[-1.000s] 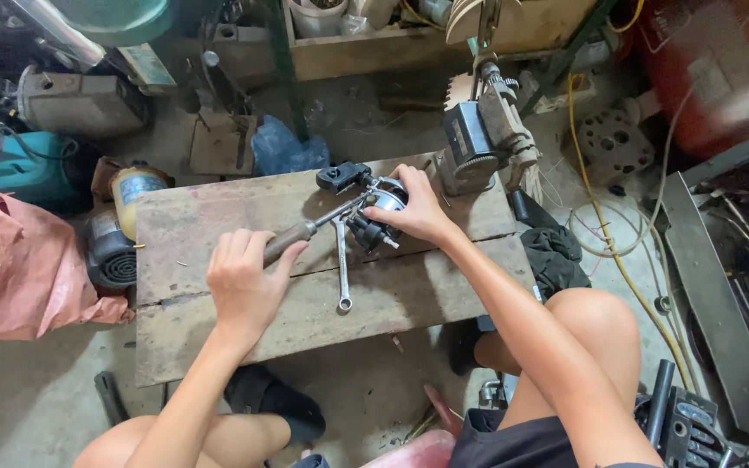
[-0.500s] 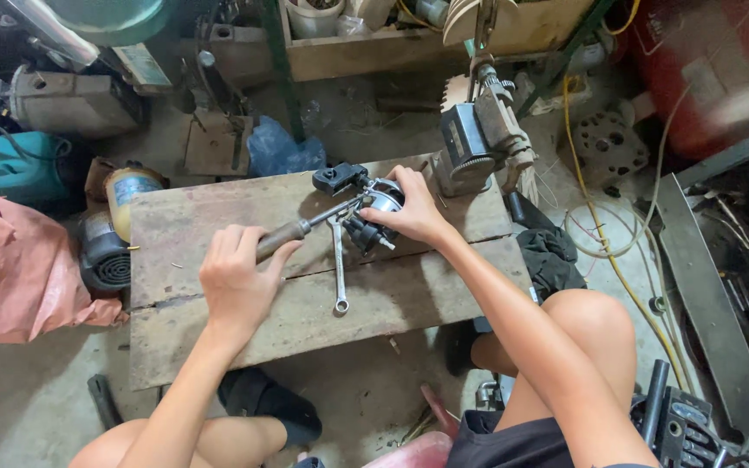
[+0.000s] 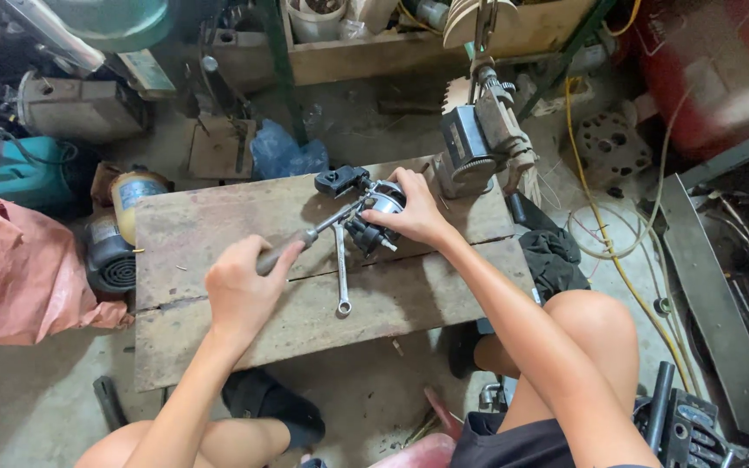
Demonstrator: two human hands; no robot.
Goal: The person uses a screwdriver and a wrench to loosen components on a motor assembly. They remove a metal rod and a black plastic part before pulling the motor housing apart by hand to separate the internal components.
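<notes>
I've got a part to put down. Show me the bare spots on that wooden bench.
Free: the bench's far-left boards beyond the left hand, and the near strip between the wrench and the right forearm. Crowded: the far middle, where the right hand grips the small motor part beside the grey machine.

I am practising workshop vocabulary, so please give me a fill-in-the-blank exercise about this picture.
1. The left hand has its grip on a long tool's ____.
2. The right hand steadies a small metal part on a ____ bench.
3. A combination wrench lies ____ the two hands.

Missing words: handle; wooden; between
</notes>
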